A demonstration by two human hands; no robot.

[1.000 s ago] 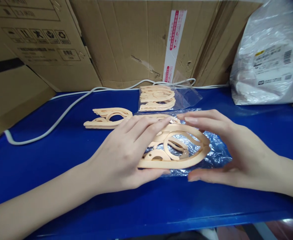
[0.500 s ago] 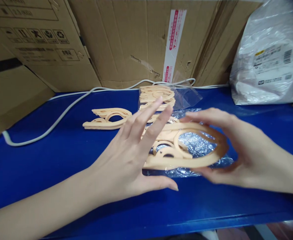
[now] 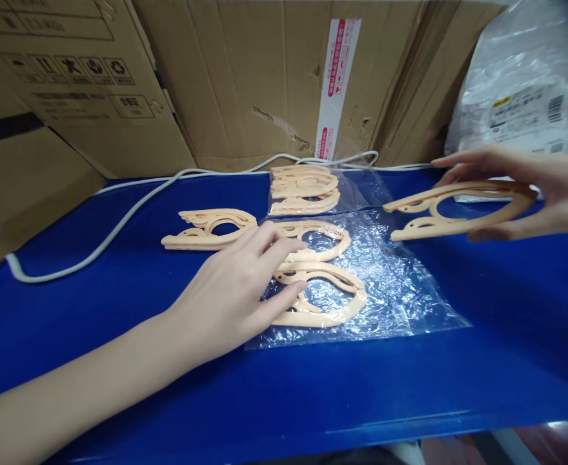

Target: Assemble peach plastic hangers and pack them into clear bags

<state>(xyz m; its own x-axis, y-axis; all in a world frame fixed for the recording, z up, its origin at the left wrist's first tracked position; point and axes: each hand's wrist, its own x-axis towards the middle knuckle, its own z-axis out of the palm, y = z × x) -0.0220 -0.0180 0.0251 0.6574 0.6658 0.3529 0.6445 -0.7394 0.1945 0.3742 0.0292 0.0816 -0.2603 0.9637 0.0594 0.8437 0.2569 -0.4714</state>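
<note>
My right hand (image 3: 550, 190) holds a peach plastic folding hanger (image 3: 458, 208) in the air at the right, above the blue table (image 3: 119, 310). My left hand (image 3: 230, 297) lies with fingers spread on the left ends of two more peach hangers (image 3: 320, 284). Those two rest on a clear plastic bag (image 3: 400, 290) spread flat in the middle of the table. A further loose hanger (image 3: 209, 228) lies to the left of my left hand.
A small clear bag filled with hangers (image 3: 306, 189) sits behind. A white cable (image 3: 119, 219) runs along the back of the table. Cardboard boxes (image 3: 245, 77) stand against the back, and a white plastic sack with labels (image 3: 521, 103) is at the right.
My right hand has lifted one hanger off the pile and carried it to the right. My left hand has come down flat onto the hangers left on the bag.
</note>
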